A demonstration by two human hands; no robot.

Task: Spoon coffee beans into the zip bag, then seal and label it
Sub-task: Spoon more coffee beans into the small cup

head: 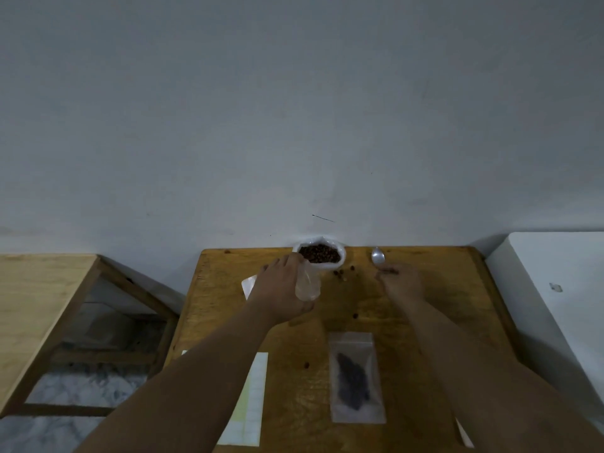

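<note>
An open clear plastic bag of coffee beans stands at the far edge of the wooden table. My left hand grips this bag around its lower part. A metal spoon lies to the right of it, with only its bowl showing. My right hand reaches to just below the spoon's bowl, fingertips down among a few dark beans; its grip is hidden. A small clear zip bag lies flat near me with dark beans inside.
Loose beans are scattered on the table. A sheet of white labels lies under my left forearm. A white flat piece sits behind my left hand. A white surface adjoins on the right, a second wooden table on the left.
</note>
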